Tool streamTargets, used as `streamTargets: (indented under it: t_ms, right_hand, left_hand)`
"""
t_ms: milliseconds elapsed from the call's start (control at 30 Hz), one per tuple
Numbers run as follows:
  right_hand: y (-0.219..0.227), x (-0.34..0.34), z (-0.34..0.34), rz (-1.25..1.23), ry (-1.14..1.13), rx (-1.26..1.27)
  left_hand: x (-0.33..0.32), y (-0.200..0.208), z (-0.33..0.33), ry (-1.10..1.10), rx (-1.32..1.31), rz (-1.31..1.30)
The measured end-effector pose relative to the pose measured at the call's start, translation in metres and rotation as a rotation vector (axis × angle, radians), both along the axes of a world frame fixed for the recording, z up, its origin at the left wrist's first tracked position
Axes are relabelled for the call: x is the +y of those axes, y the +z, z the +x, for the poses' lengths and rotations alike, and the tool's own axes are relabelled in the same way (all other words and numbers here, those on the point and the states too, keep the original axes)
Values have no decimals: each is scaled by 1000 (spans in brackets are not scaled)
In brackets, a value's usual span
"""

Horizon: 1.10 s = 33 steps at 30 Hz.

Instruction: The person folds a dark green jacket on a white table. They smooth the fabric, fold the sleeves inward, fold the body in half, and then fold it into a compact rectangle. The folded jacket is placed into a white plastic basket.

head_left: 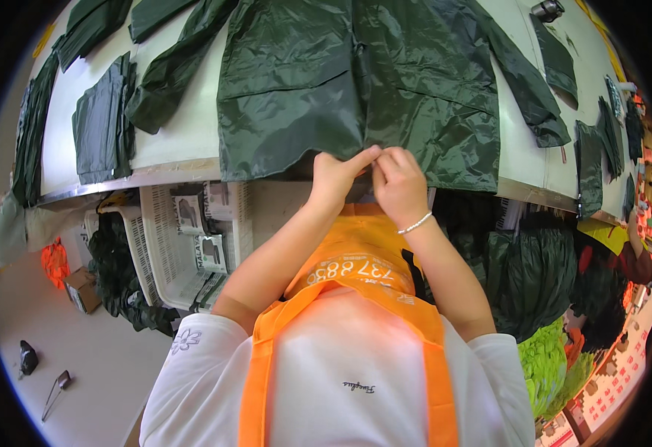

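Note:
A dark green rain jacket (pixel 288 82) lies spread on the white table, its sleeves out to both sides and its hem over the near edge. Two flap pockets cross its front. At the bottom of the front opening, my left hand (pixel 335 176) pinches the fabric edge between thumb and fingers. Right beside it, my right hand (pixel 401 186), with a beaded bracelet at the wrist, pinches the same spot. The fingertips nearly meet, and whatever small fastener may lie between them is hidden. To the left, the hem is lifted into a small arch.
Folded dark green garments (pixel 104 123) lie in stacks on the white table (pixel 180 145), with more at the right. Below the left edge stands a white plastic basket (pixel 163 257) holding printed packets. Dark green garments (pixel 530 268) hang under the table's right side. A cardboard box (pixel 82 290) sits on the floor.

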State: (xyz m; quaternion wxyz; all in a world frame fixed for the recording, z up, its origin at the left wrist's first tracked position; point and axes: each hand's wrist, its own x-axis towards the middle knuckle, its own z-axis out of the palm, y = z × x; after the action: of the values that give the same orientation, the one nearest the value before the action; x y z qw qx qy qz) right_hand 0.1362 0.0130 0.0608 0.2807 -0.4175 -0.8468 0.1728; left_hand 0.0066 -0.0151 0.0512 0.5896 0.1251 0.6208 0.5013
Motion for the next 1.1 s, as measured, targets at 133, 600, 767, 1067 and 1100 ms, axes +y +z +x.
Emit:
streamTargets:
  t_ms: [133, 600, 767, 1067, 1100]
  right_hand:
    - [-5, -3, 3, -162, 73, 140]
    - [-50, 406, 128, 60, -247, 49]
    - [-103, 461, 133, -489, -236, -241]
    - [8, 183, 61, -1410, 806, 646]
    - [17, 179, 81, -1729, 751, 701]
  left_hand:
    - [-4, -40, 3, 185, -352, -32]
    - [-136, -106, -64, 445, 664, -456]
    - [-10, -3, -26, 659, 1616, -112]
    - [179, 47, 50, -144, 829, 113]
    - [165, 49, 45, -189, 753, 166]
